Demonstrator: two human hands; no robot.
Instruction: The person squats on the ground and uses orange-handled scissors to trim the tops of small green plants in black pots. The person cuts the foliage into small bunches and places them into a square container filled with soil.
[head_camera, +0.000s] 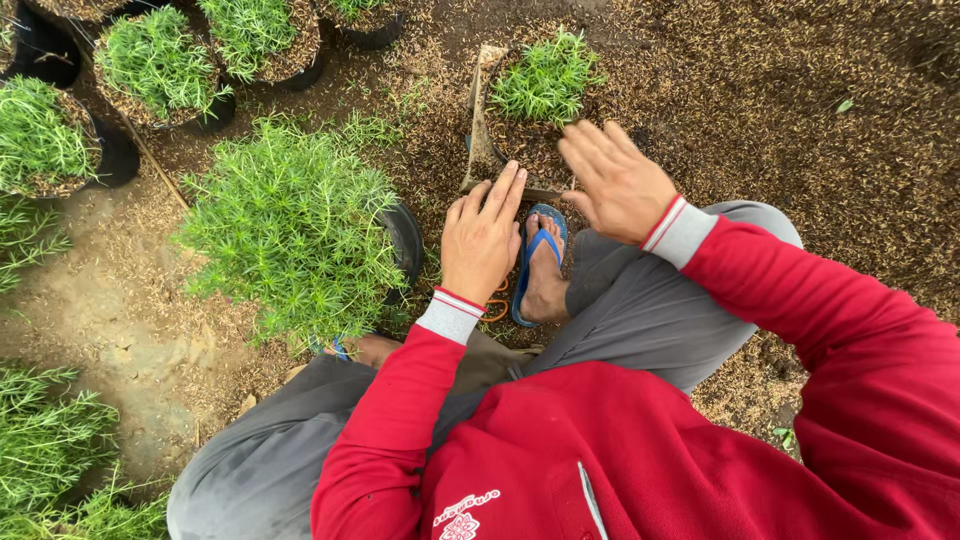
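Head view, looking down at a squatting person in red long sleeves and grey trousers. Left hand (482, 240) is flat, fingers straight and together, palm down, holding nothing; it hovers just in front of the near rim of a small black pot (497, 140), fingertips close to the pot edge, contact cannot be told. Right hand (618, 183) is spread open, fingers extended, palm down, also empty, raised just right of the same pot and near its rim, not clearly touching it. The small pot sits on the ground between and just beyond both hands, top centre of the frame, filled with brown husk-like media and a tuft of thin green seedlings (546, 78) at its far side. A pale flat board-like piece (477, 120) leans along the pot's left side. Below the hands, a foot in a blue flip-flop (537, 262) rests on the ground, just beside the left hand. Left of the left hand stands a bigger black pot (405, 240) with a dense bushy green plant (292, 225) spilling over it. More potted green plants (160, 65) line the upper left corner and left edge. Ground (780, 110) is covered in brown husks, with a bare dirt patch at left
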